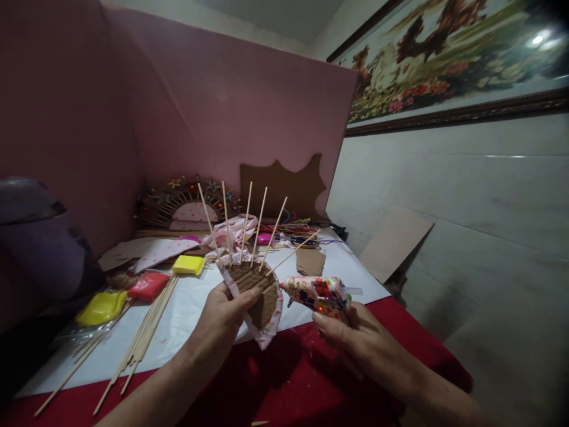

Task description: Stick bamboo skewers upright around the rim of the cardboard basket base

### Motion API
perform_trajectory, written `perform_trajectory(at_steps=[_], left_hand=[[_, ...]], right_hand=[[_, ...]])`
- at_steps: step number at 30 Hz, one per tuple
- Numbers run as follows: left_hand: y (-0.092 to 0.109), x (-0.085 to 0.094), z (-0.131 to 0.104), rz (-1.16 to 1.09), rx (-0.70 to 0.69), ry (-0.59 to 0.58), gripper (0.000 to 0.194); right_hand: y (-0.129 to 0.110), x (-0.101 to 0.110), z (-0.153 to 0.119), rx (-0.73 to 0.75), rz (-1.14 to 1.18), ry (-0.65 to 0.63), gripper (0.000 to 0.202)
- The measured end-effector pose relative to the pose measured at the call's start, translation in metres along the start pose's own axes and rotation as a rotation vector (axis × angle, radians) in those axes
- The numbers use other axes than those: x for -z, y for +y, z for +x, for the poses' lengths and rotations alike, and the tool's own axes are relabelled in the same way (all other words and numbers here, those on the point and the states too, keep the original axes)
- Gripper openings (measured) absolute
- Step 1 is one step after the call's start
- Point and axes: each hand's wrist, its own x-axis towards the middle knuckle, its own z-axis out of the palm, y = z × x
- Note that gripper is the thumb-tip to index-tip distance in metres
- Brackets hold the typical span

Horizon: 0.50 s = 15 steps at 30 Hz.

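Note:
My left hand (229, 308) grips a half-round cardboard piece (262, 311) with pale pink fabric folded over its rim. The thumb presses on the brown corrugated face. Several thin wooden sticks (248, 216) fan out from its upper edge. My right hand (355, 332) is wrapped round a hot glue gun (317, 293) covered in a colourful floral pattern, with a clear glue stick (354, 291) jutting from its back. The gun's nozzle points left and is close to the cardboard's right edge, by the lowest stick; whether they touch I cannot tell.
Bundled wooden sticks (146, 326) lie at left, near yellow (102, 308) and red clay packs (149, 286). A decorated fan-shaped piece (191, 204) and a cut cardboard sheet (284, 190) lean at the back. White paper (186, 302) covers part of the red tablecloth (302, 379).

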Motion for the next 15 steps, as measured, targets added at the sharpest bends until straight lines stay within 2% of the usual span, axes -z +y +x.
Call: perform_trajectory(at_steps=[6, 11, 15], left_hand=[[0.0026, -0.0010, 0.0001, 0.020, 0.014, 0.010, 0.024], [0.0002, 0.0018, 0.0006, 0.013, -0.006, -0.020, 0.024], [0.0010, 0.0009, 0.0004, 0.009, 0.006, 0.001, 0.025]], right_hand=[[0.0029, 0.0018, -0.0022, -0.031, 0.002, -0.117, 0.039], [0.0081, 0.0013, -0.0039, -0.050, 0.021, -0.095, 0.037], [0.0077, 0.0016, -0.0062, -0.046, 0.009, -0.054, 0.037]])
